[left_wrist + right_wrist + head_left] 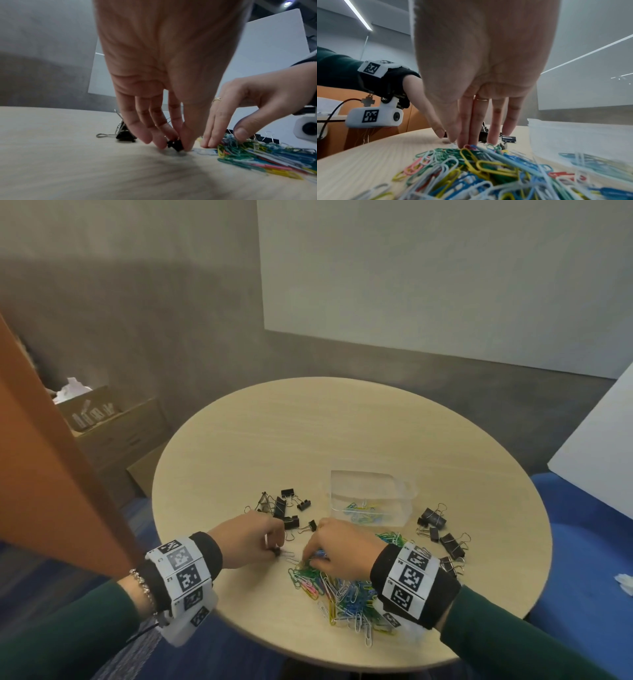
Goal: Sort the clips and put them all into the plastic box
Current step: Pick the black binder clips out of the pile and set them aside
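My left hand pinches a small black binder clip between thumb and fingers, low on the table just left of the pile. A heap of coloured paper clips lies near the front edge. My right hand points straight fingers down onto the heap's far left edge, with the thumb resting apart on the clips. The clear plastic box stands behind the heap and holds several coloured paper clips.
Black binder clips lie in two groups: one behind my left hand, another right of the box. The round wooden table is bare at the back. Cardboard boxes and an orange panel stand to the left.
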Available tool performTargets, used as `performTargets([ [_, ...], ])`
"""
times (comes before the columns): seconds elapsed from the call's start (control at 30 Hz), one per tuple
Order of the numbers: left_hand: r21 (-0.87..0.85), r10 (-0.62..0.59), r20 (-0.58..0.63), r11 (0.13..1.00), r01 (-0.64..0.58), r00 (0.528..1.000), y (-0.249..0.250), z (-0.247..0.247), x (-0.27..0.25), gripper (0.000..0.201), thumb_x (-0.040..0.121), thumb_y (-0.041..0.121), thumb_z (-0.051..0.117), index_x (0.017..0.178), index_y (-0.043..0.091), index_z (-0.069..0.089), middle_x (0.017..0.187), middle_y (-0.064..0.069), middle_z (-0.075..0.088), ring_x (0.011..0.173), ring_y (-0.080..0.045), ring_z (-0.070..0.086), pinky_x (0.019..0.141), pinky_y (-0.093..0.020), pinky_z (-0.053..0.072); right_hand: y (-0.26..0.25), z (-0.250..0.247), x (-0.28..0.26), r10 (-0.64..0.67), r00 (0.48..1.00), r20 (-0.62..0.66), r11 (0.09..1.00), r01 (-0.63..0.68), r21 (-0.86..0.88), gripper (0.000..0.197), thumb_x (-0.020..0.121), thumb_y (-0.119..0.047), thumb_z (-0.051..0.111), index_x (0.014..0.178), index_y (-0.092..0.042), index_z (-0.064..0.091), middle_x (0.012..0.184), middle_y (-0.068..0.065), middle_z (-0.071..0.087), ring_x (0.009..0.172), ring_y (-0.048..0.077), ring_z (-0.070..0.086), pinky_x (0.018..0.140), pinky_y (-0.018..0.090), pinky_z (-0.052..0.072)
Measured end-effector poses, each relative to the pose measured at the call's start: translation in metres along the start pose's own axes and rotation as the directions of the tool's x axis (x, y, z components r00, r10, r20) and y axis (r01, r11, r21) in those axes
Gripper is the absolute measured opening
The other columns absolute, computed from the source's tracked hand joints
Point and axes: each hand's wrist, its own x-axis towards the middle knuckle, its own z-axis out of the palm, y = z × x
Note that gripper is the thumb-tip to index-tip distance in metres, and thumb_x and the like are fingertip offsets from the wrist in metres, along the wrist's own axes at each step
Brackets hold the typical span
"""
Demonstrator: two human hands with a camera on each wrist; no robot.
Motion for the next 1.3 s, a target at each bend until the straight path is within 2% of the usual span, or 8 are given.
performTargets([
  [0.23,-0.054,-0.001,-0.072,0.999,-0.003,0.997,-0.001,-0.005,0.004,0.014,0.086,0.016,0.062,0.100,0.015,0.061,0.093,0.006,0.055,0.078,-0.008,0.055,0.066,-0.013,0.042,-0.011,0.011,0.010,-0.138,0.990,0.023,0.990,0.138,0.009,0.038,0.089,-0.024,0.051,0.125,-0.029,0.057,0.117,0.008,0.062,0.101,0.029,0.058,0.084,0.046,0.052],
  [0.33,0.015,-0.053,-0.066,0.998,0.054,0.996,-0.007,-0.006,0.004,0.015,0.086,0.017,0.061,0.101,0.016,0.060,0.094,0.005,0.054,0.078,-0.008,0.048,0.063,-0.009,0.035,-0.012,0.014,0.006,-0.180,0.981,0.072,0.982,0.184,-0.042,0.039,0.089,-0.017,0.051,0.127,-0.020,0.058,0.135,0.002,0.058,0.117,0.028,0.053,0.099,0.045,0.047],
  [0.53,0.045,-0.107,-0.004,0.993,0.107,0.994,-0.009,-0.001,0.002,0.016,0.084,0.019,0.064,0.100,0.021,0.060,0.093,0.007,0.052,0.081,-0.010,0.050,0.072,-0.021,0.044,0.005,0.009,-0.018,-0.155,0.984,0.082,0.988,0.156,-0.004,0.041,0.089,-0.007,0.046,0.127,-0.014,0.062,0.136,0.001,0.058,0.126,0.022,0.051,0.108,0.041,0.040],
  [0.63,0.042,-0.134,0.006,0.990,0.134,0.991,-0.009,0.002,0.001,0.017,0.085,0.018,0.064,0.100,0.023,0.060,0.096,0.007,0.054,0.082,-0.009,0.051,0.073,-0.020,0.044,0.013,-0.001,-0.029,-0.152,0.987,0.050,0.988,0.149,0.046,0.034,0.089,-0.010,0.048,0.116,-0.013,0.069,0.127,0.000,0.060,0.114,0.018,0.055,0.098,0.033,0.045],
  [0.8,0.141,-0.168,-0.074,0.974,0.177,0.983,0.006,-0.002,0.003,0.034,0.088,0.024,0.063,0.120,0.024,0.052,0.117,0.005,0.050,0.100,-0.014,0.054,0.083,-0.028,0.047,0.026,-0.011,-0.018,0.034,0.994,-0.105,0.991,-0.020,0.131,0.033,0.094,-0.021,0.050,0.122,-0.010,0.064,0.129,0.005,0.054,0.115,0.020,0.053,0.102,0.036,0.042],
  [0.93,0.126,-0.085,-0.126,0.987,0.101,0.988,0.027,-0.001,0.007,0.033,0.092,0.019,0.057,0.124,0.022,0.053,0.124,0.005,0.048,0.107,-0.016,0.053,0.085,-0.028,0.046,0.025,-0.006,-0.013,0.130,0.988,0.088,0.991,-0.131,0.012,0.059,0.096,-0.038,0.048,0.144,-0.006,0.036,0.151,0.011,0.035,0.135,0.028,0.038,0.111,0.040,0.034],
  [1.1,0.126,-0.018,-0.183,0.991,0.041,0.983,0.046,0.001,0.011,0.032,0.095,0.015,0.049,0.126,0.024,0.052,0.125,0.005,0.047,0.110,-0.016,0.051,0.088,-0.032,0.047,0.024,0.000,-0.023,0.095,0.989,0.118,0.995,-0.096,0.005,0.054,0.096,-0.041,0.049,0.141,-0.011,0.044,0.147,0.008,0.043,0.132,0.026,0.042,0.110,0.041,0.036],
  [1.3,0.244,0.138,-0.043,0.962,-0.123,0.990,0.055,0.009,0.021,0.049,0.096,0.013,0.043,0.144,0.020,0.036,0.149,0.007,0.033,0.136,-0.013,0.030,0.110,-0.032,0.035,0.058,-0.021,-0.034,0.206,0.959,-0.194,0.972,-0.178,0.151,0.052,0.096,-0.030,0.052,0.144,-0.015,0.040,0.150,0.003,0.041,0.137,0.017,0.037,0.114,0.031,0.028],
])
